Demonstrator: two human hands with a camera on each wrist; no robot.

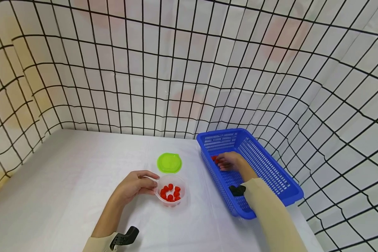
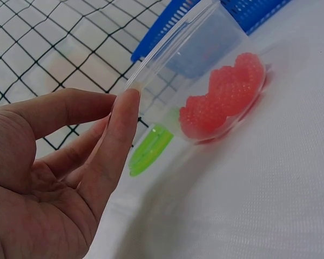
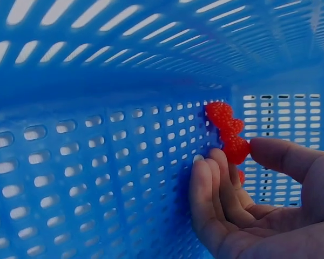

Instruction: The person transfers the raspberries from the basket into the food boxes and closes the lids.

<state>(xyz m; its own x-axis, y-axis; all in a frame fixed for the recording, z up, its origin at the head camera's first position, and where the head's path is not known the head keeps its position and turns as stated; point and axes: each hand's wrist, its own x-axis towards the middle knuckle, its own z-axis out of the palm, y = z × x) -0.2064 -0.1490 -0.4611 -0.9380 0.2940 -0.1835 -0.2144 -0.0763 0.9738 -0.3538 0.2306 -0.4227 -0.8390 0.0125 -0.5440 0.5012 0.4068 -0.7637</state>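
A clear plastic tub [image 1: 182,185] stands on the white cloth with several red raspberries [image 2: 221,97] in its bottom. My left hand [image 1: 137,186] pinches the tub's rim between thumb and fingers, at its left side. Inside the blue basket [image 1: 271,164], my right hand [image 1: 231,161] is down among more raspberries [image 3: 220,112] at the far left end. In the right wrist view, thumb and fingertips lie on either side of one raspberry [image 3: 236,149] and pinch it. Part of another red berry [image 3: 241,176] shows behind the fingers.
A green lid [image 1: 169,163] lies on the cloth just beyond the tub. The basket has raised slotted walls and stands to the right. White sheeting with black netting [image 1: 145,70] rises behind the table and along both sides.
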